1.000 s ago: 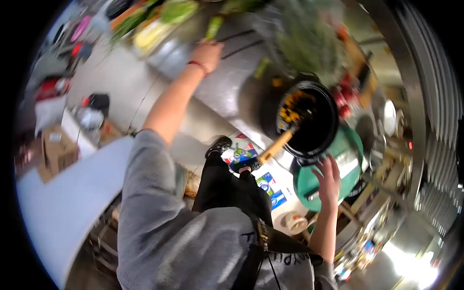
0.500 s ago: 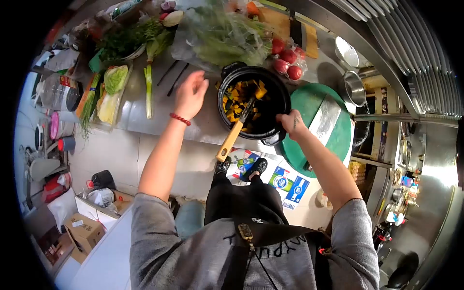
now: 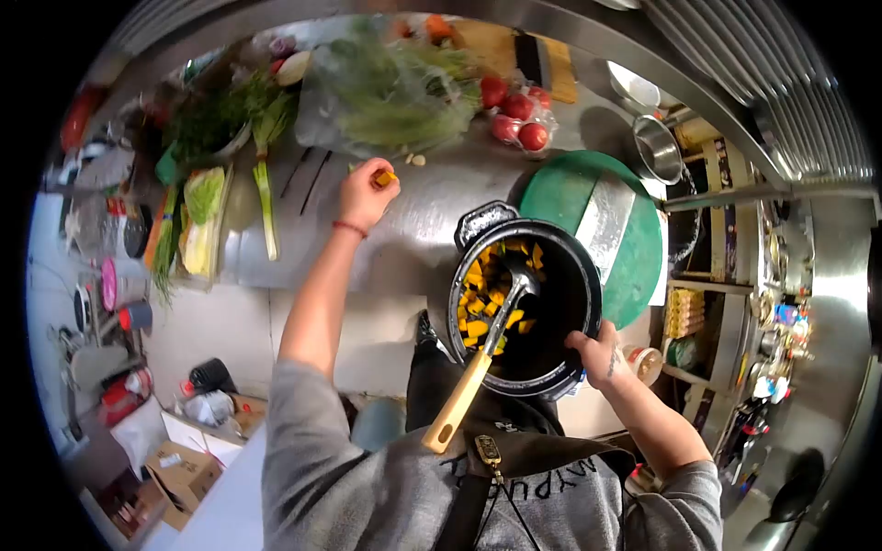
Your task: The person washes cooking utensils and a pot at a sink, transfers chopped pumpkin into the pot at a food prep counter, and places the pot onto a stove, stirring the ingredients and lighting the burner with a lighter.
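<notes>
The left hand [image 3: 366, 197] pinches a small yellow chunk [image 3: 386, 178] between thumb and fingers, above the worktop [image 3: 404, 230]; the right hand [image 3: 602, 356] is closed on the near right rim of the black pot [image 3: 568, 298], thumb over the edge; inside the pot, yellow-orange pieces [image 3: 475, 328] gather toward its left side, and the ladle [image 3: 464, 395] lies with its metal head among them and its wooden handle out over the near rim; half a second ago the left hand was free and the pot sat farther back; now the pot has come toward the body, past the worktop's front edge, so the right hand's grip probably matters more for keeping it steady, while the loose chunk is under control though apart from the others; beyond the left hand lie pale cloves [image 3: 416, 160] and a bag of greens [image 3: 386, 101]; behind the pot, a cleaver [image 3: 606, 220] rests flat on the green board [image 3: 551, 188]
</notes>
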